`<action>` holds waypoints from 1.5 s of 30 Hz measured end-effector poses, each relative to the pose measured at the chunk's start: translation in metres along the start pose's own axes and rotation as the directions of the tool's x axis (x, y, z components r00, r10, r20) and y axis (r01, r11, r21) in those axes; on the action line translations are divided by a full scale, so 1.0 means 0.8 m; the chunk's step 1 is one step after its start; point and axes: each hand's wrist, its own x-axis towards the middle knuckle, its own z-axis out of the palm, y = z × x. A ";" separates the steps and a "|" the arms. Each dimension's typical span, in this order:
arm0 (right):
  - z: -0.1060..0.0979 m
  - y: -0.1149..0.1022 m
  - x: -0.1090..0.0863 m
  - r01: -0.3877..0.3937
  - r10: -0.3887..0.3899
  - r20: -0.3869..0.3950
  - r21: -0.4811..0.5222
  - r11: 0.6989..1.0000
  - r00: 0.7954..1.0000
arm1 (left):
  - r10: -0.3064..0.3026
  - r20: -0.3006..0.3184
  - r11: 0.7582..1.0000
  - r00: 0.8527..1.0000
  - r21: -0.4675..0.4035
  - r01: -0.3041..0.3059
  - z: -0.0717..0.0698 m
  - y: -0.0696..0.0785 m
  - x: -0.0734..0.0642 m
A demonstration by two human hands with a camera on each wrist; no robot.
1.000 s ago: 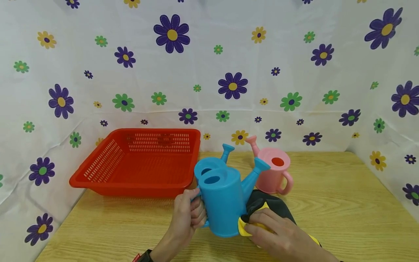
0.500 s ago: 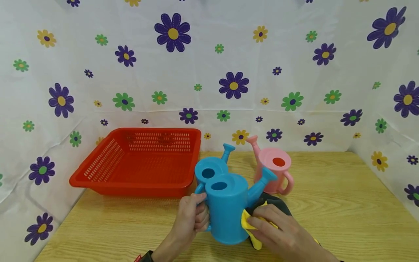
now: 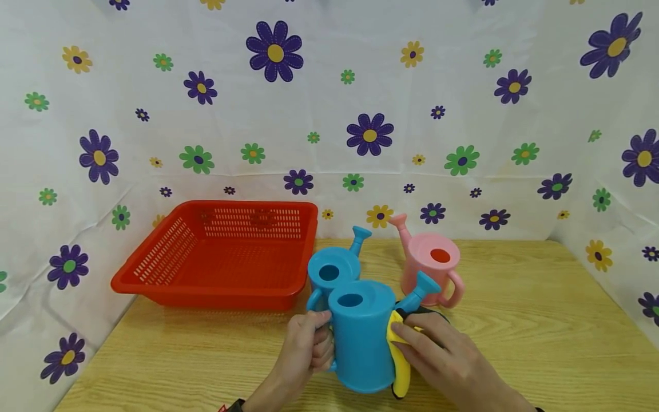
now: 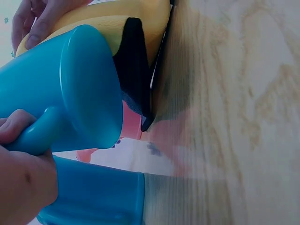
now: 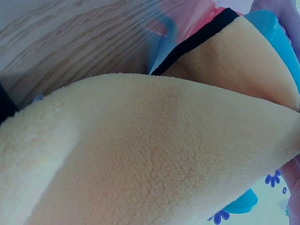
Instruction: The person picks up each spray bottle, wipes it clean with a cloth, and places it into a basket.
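My left hand (image 3: 311,346) grips the handle of a blue watering can (image 3: 362,349), its spout pointing right. In the left wrist view the can's base (image 4: 93,89) is raised off the wooden table. My right hand (image 3: 445,355) pinches a yellow and black cloth (image 3: 400,369) against the can's right side, just below the spout. The cloth hangs down beside the can and fills most of the right wrist view, its fleecy yellow side (image 5: 154,150) showing. Behind the held can stands a second blue watering can (image 3: 329,266), partly hidden by it.
A pink watering can (image 3: 432,263) stands upright at the back, right of the blue ones. To the left, a red plastic basket (image 3: 216,300) with slotted walls sits on the wooden table (image 3: 540,320). A white flower-patterned sheet (image 3: 319,86) hangs behind and at both sides.
The held blue can has moved right and slightly down, uncovering more of the second blue can. My right hand has shifted the cloth up along the can's side, toward the spout.
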 end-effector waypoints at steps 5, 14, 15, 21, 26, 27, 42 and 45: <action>0.000 0.001 0.001 -0.025 0.025 0.002 -0.019 1.000 1.000 | -0.028 0.001 0.999 1.000 -0.017 0.028 0.001 -0.004 -0.001; -0.002 0.001 -0.001 -0.079 0.081 0.061 -0.021 0.997 0.995 | -0.040 -0.049 0.999 0.998 -0.027 0.038 0.005 -0.003 0.001; -0.003 0.001 -0.002 -0.083 0.084 0.072 -0.019 0.996 0.994 | -0.046 -0.063 0.999 0.997 -0.030 0.044 0.005 -0.003 0.002; -0.002 0.002 -0.006 -0.061 0.061 0.101 -0.001 0.998 0.993 | -0.043 -0.087 0.997 0.995 -0.063 0.037 0.003 -0.002 0.000; -0.003 0.005 -0.007 -0.051 0.055 0.128 -0.033 0.998 0.990 | -0.048 -0.079 0.996 0.996 -0.074 0.042 0.002 0.001 0.000; -0.003 0.006 -0.008 -0.046 0.051 0.130 -0.046 0.998 0.990 | -0.047 -0.072 0.996 0.996 -0.076 0.041 0.002 0.001 0.000; -0.011 0.021 -0.009 -0.090 0.109 0.089 -0.195 0.977 0.990 | -0.076 0.021 0.993 0.997 -0.090 0.077 -0.002 -0.001 -0.004; -0.015 0.023 -0.010 -0.107 0.128 0.090 -0.216 0.970 0.988 | -0.071 0.018 0.993 0.997 -0.092 0.073 -0.002 -0.001 -0.005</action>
